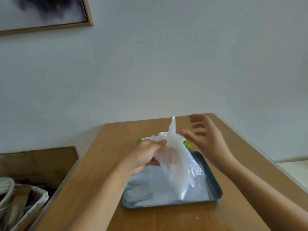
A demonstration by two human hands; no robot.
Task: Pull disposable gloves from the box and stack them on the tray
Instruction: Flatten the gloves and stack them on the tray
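Note:
My left hand (146,155) pinches a clear plastic glove (175,157) and holds it up above the dark blue tray (216,189). The glove hangs down toward the tray, its tip pointing up. On the tray lie flat clear gloves (150,185). Behind the held glove stands the green and white glove box (139,141), mostly hidden, with crumpled plastic sticking out of its top. My right hand (206,139) hovers to the right of the glove with spread fingers and holds nothing.
The wooden table (103,189) runs back to a white wall. Left of and below the table sits a basket (25,202) with clutter and a brown cabinet top. A framed picture (43,12) hangs at the upper left.

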